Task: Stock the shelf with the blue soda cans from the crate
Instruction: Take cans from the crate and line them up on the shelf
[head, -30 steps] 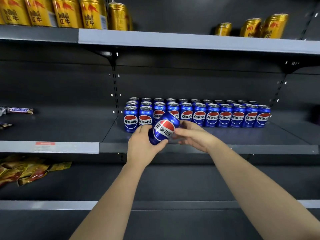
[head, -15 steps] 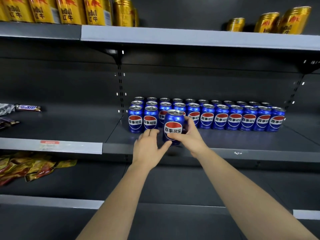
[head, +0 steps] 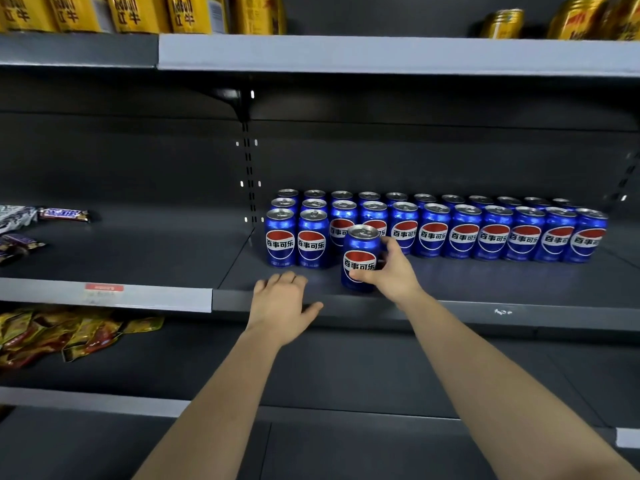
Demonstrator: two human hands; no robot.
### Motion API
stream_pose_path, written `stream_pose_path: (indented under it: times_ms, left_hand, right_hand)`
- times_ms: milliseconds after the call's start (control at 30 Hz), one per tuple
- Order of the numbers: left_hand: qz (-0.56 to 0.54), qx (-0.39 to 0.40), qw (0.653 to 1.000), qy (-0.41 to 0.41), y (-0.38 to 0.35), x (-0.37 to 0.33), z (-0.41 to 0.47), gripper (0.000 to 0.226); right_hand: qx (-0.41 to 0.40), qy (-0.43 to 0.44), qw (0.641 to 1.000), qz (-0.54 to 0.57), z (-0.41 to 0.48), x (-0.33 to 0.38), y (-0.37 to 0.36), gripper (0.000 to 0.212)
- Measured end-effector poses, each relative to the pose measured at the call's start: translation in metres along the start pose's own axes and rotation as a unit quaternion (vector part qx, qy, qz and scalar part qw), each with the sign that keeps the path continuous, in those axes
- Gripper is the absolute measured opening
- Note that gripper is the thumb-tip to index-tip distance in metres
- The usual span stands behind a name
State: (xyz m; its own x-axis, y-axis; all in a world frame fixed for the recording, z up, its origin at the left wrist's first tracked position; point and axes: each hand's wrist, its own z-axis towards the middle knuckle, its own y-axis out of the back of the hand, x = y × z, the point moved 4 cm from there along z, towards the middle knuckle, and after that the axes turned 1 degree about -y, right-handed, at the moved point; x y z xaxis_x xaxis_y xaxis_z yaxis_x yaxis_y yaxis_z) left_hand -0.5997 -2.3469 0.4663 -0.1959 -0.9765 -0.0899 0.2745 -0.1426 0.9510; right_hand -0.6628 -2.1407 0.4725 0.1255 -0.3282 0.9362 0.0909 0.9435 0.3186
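Observation:
My right hand [head: 391, 271] grips an upright blue soda can [head: 360, 252] that stands on the dark middle shelf [head: 485, 282], just in front of the stocked rows. Several blue cans [head: 464, 233] fill the back of that shelf in rows, with two cans [head: 296, 239] forming a front row at the left. Left of the held can, my left hand [head: 282, 306] hovers open at the shelf's front edge, fingers relaxed and holding nothing. The crate is out of view.
Gold cans [head: 187, 12] line the top shelf. Chocolate bars [head: 64, 213] lie on the middle shelf at far left. Yellow snack packets [head: 69, 336] lie on the lower shelf at left. A vertical slotted upright [head: 248, 168] divides the shelf bays.
The can went from tilted in both hands to upright on the shelf. My left hand let go and drew back left; my right hand stays on the can.

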Motion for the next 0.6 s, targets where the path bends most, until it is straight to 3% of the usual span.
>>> stream_pose_path:
  times_ms: [167,400,600]
  left_hand:
    - [0.004,0.018,1.0,0.004,-0.006,0.005,0.008,0.058]
    - [-0.008,0.053,0.998,0.019,-0.016,0.012,0.016,0.059]
    - [-0.036,0.06,0.997,0.028,-0.016,0.017,0.023,0.06]
  right_hand:
    - [-0.039,0.002,0.998,-0.047,0.006,0.001,-0.006,0.073]
    - [-0.034,0.014,0.999,-0.04,0.016,-0.002,-0.017,0.064]
    - [0.03,-0.03,0.999,-0.022,0.029,-0.01,-0.024,0.074]
